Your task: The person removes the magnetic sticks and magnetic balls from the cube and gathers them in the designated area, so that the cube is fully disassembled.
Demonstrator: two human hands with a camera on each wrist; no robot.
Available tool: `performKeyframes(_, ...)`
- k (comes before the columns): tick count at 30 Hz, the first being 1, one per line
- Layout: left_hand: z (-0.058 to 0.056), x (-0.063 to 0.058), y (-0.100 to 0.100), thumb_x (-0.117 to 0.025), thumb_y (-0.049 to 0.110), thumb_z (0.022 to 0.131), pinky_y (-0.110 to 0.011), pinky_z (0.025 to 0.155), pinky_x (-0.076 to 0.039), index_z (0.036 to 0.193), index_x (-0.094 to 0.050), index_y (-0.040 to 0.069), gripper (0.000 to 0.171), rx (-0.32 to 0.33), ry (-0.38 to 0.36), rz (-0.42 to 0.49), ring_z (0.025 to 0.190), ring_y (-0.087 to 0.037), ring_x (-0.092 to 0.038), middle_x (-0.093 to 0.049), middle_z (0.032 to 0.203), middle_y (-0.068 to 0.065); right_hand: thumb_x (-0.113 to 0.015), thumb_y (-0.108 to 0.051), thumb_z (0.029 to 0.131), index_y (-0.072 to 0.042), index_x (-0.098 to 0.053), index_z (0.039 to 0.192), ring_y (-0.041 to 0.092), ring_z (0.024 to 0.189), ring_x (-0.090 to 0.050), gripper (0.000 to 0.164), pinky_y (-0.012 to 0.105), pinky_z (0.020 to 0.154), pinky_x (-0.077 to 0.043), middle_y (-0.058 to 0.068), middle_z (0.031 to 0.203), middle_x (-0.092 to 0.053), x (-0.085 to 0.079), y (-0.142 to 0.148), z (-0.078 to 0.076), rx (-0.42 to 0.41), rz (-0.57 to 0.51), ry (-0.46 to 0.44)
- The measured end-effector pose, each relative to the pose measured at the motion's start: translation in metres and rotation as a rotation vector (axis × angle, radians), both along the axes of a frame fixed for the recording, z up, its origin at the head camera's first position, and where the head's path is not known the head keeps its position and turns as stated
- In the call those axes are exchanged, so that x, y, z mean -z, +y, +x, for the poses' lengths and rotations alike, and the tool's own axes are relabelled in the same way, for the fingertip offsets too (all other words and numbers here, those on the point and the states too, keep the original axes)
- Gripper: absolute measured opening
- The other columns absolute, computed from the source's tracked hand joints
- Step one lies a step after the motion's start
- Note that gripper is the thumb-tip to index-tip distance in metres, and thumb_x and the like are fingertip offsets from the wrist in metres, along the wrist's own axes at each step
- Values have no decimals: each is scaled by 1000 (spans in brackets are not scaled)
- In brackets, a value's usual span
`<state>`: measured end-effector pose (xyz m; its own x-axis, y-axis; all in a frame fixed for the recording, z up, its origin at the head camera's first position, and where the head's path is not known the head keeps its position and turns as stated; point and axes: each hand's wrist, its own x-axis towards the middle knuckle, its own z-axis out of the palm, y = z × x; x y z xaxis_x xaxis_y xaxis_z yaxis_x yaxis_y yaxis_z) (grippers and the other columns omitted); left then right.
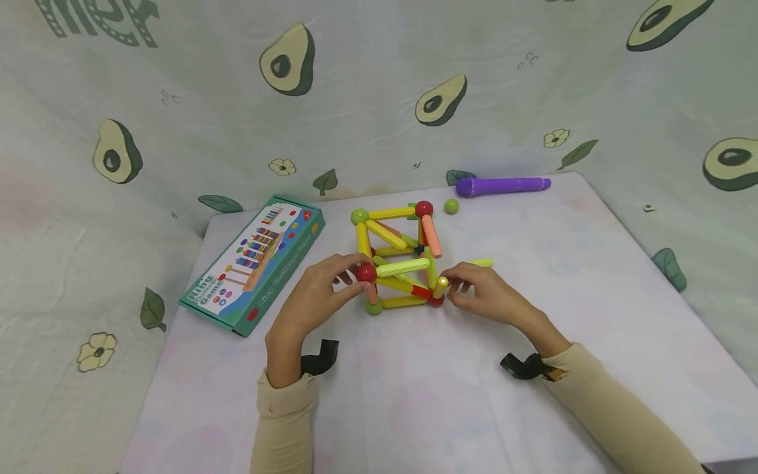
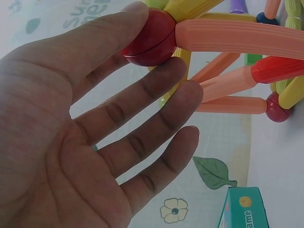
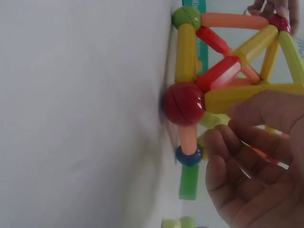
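A box-shaped frame of magnetic rods and balls stands on the table. My left hand [image 1: 320, 289] pinches the red ball [image 1: 366, 272] at its upper near-left corner between thumb and index finger; the other fingers are spread loosely. From that ball a light yellow-green rod [image 1: 404, 267] reaches rightward, its right end overlapping another rod in the head view. At the near-right corner my right hand [image 1: 488, 293] pinches an upright yellow rod [image 3: 221, 99] with thumb and fingers. That rod meets the lower red ball [image 3: 184, 103]. A salmon rod [image 1: 432, 236] slants from the far-right red ball [image 1: 424, 209].
A teal game box [image 1: 254, 263] lies left of the frame. Behind stand a loose green ball [image 1: 451, 206] and a purple stick with a thick rounded end [image 1: 503, 186]. A yellow-green rod [image 1: 482, 263] lies beyond my right hand. An avocado-print cloth [image 1: 367, 131] hangs behind the table.
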<state>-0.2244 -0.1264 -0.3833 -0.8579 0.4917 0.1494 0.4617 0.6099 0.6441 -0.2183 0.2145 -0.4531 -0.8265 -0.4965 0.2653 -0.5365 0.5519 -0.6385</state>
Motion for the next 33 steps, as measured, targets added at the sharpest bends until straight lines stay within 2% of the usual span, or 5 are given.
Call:
performKeyframes(6,0,3,0,-74,32,92,-39,82,-55,141,-58,20,54,-10,-15,11,101,-21,-60,-65,120,2,-78,-3,85,-8,-68,111,18,86,-62,28,35,74,-55,-5,100,-65,9,-7,2,-38,-14,12)
performKeyframes(19,-1,1,2,-74,32,92,-40,81,-55,141,-59,20,52,-4,-18,-4,101,-19,-60,-65,120,2,-73,-3,90,-8,-64,103,14,91,-66,17,34,79,-57,-1,101,-67,19,-11,11,50,-22,20)
performKeyframes(23,-2,2,3,-73,33,93,-40,82,-55,140,-59,20,52,1,-18,-5,101,-19,-59,-65,121,1,-74,-7,91,-7,-64,101,14,84,-64,13,37,74,-57,-1,93,-67,16,-4,11,147,-35,6)
performKeyframes(27,-1,3,3,-73,35,93,-36,81,-55,141,-58,21,53,-5,-21,-10,101,-18,-59,-64,121,2,-74,-14,92,-4,-62,116,16,80,-62,29,32,70,-54,3,93,-67,4,5,5,295,-52,-6)
performKeyframes(33,1,1,0,-74,33,92,-41,82,-55,142,-58,21,54,-23,-18,-8,101,-20,-59,-64,121,1,-73,-23,94,-1,-65,113,21,83,-60,30,31,70,-50,10,98,-64,-20,18,-21,443,-30,12)
